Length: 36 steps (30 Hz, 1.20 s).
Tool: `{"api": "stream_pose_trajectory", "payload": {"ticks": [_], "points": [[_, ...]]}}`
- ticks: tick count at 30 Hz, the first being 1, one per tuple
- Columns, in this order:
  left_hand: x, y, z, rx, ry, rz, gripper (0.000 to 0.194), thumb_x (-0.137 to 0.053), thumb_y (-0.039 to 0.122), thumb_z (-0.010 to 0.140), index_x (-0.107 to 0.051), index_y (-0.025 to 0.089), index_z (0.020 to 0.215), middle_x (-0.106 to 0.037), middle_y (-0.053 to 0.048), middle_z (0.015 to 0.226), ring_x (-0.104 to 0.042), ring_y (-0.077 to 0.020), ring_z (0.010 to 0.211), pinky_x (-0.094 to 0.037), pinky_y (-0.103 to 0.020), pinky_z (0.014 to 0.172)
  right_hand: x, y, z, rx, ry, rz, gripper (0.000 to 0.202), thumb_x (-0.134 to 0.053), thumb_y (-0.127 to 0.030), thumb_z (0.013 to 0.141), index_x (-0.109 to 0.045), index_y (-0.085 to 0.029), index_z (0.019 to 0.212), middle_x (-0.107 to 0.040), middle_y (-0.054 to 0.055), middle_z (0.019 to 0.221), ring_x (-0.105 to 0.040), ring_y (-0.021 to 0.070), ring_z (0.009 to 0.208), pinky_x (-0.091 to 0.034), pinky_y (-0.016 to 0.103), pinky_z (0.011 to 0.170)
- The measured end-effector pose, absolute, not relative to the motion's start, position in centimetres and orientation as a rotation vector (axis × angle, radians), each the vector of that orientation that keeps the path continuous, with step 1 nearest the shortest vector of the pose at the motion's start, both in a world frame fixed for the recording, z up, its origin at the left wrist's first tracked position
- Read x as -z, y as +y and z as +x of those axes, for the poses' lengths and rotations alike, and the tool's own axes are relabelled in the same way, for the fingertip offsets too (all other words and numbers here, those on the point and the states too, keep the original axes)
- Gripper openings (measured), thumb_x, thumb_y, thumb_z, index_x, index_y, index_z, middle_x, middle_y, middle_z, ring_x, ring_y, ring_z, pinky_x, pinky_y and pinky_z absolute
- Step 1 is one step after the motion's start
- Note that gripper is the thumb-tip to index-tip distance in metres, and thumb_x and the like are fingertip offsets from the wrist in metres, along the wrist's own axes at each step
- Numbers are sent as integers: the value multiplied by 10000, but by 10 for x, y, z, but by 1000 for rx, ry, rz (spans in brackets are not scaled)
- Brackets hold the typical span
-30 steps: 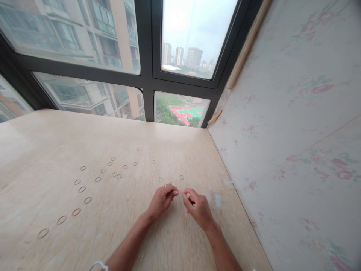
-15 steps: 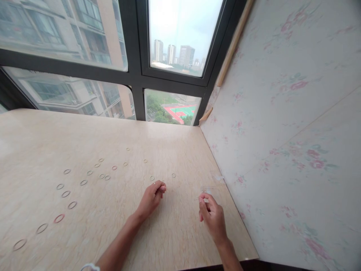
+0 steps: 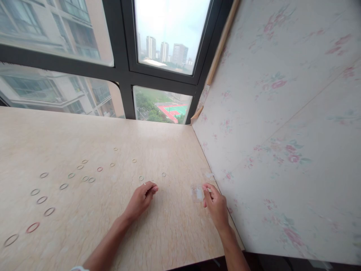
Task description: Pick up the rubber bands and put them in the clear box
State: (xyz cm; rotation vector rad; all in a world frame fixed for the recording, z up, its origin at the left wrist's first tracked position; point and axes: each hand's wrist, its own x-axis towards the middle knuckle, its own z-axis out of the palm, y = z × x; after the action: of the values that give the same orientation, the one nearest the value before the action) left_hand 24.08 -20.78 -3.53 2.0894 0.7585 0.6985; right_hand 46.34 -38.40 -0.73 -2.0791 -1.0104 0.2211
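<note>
Head view | rings (image 3: 27,230) laid out on counter (image 3: 169,226), mostly toward left edge; any in clear case (image 3: 199,194) near right edge, can't tell | left hand (image 3: 142,197): narrow grip; right hand (image 3: 217,207): narrow grip at case, probably pinching, contents unclear

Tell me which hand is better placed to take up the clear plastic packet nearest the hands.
Right, most likely. The right hand has its fingers at the right side of the packet, while the left hand lies farther off, across the tabletop, near a thin ring.
</note>
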Motion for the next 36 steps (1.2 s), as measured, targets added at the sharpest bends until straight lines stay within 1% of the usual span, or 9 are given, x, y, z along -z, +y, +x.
{"api": "stream_pose_trajectory", "payload": {"ticks": [4,14,18,21,23,26,28,33,36], "points": [[35,-208,241,-701,767,2101,316,-402,376,917,-519,185,695,-546,4,643,-501,-136,608,-374,-236,574,7,-376,462,-184,-1076,-2116,422,-362,-453,953,-668,-165,990,-548,-19,446,-548,167,428,-387,262,494],[36,-209,242,-688,755,2151,321,-397,369,931,-543,184,712,-556,-3,669,-496,-133,612,-372,-235,591,8,-396,450,-176,-1029,-1999,409,-431,-472,932,-682,-156,998,-510,-37,430,-505,141,386,-388,229,441],[38,-210,241,-701,765,2126,320,-406,361,929,-560,178,717,-567,-8,673,-489,-130,613,-363,-238,595,26,-407,431,-282,-1134,-1926,396,-426,-461,938,-696,-172,947,-508,-32,423,-506,143,368,-413,223,430],[38,-211,240,-735,762,2095,314,-421,357,925,-579,174,725,-576,-14,674,-493,-133,622,-364,-244,604,39,-412,420,-365,-1308,-1889,399,-433,-471,929,-707,-190,858,-586,12,494,-560,163,424,-442,228,451],[39,-212,239,-765,770,2076,310,-431,356,924,-587,171,730,-580,-18,678,-501,-135,632,-366,-248,614,43,-412,418,-368,-1365,-1880,414,-443,-495,916,-704,-193,803,-603,27,514,-575,170,443,-449,227,455],[40,-213,236,-802,822,2038,322,-433,361,925,-590,166,722,-581,-20,675,-502,-132,628,-363,-246,612,45,-410,422,-384,-1322,-1885,453,-427,-526,912,-703,-193,779,-531,-3,430,-533,156,377,-439,216,417],[41,-215,234,-848,877,1993,333,-436,368,922,-593,163,713,-578,-20,665,-493,-128,615,-359,-240,595,47,-409,426,-394,-1302,-1884,463,-431,-543,902,-710,-197,773,-516,-11,416,-530,154,365,-447,212,413],[45,-217,222,-963,1026,1843,330,-468,370,898,-585,154,678,-559,-7,626,-490,-118,584,-365,-225,561,57,-410,429,-303,-1260,-1905,493,-461,-616,852,-744,-212,881,-668,28,594,-577,148,429,-480,194,438],[46,-214,204,-988,1087,1859,315,-481,358,891,-594,151,681,-570,-6,628,-498,-114,585,-374,-224,567,63,-412,428,-265,-1241,-1915,519,-444,-645,842,-745,-225,887,-691,22,636,-575,132,426,-478,182,435]]}}
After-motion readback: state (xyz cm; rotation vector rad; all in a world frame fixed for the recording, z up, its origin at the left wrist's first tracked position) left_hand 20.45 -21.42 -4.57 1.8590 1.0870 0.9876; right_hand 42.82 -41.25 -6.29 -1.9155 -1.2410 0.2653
